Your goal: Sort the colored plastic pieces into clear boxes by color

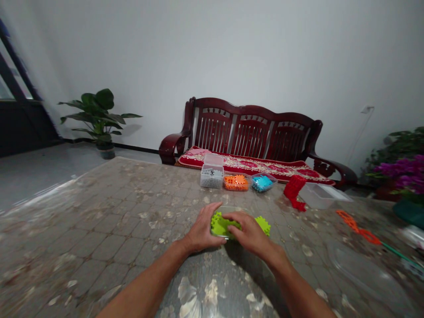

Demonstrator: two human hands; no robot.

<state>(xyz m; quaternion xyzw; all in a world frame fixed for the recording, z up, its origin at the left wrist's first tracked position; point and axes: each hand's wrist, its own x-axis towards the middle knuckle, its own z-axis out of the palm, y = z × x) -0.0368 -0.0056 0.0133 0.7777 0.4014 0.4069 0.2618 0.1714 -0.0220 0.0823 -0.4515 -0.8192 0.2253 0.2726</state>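
Observation:
A clear plastic box (pixel 239 209) stands on the table in front of me, holding bright green toothed plastic pieces (pixel 219 225). My left hand (pixel 203 227) is closed around the box's left end, thumb on the near side and fingers on the far side. Over the box, my right hand (pixel 250 230) has its thumb and fingers curled on the green pieces; its palm hides part of them. Another green toothed piece (pixel 263 225) shows just right of that hand. How many pieces the right fingers hold cannot be made out.
Behind stand boxes of grey pieces (pixel 212 177), orange pieces (pixel 236 182) and blue pieces (pixel 263 183). To the right are a red stack (pixel 294 191), an open clear box (pixel 318 196), an orange linked strip (pixel 359 228) and a clear lid (pixel 367 271). A wooden bench (pixel 251 132) lines the wall.

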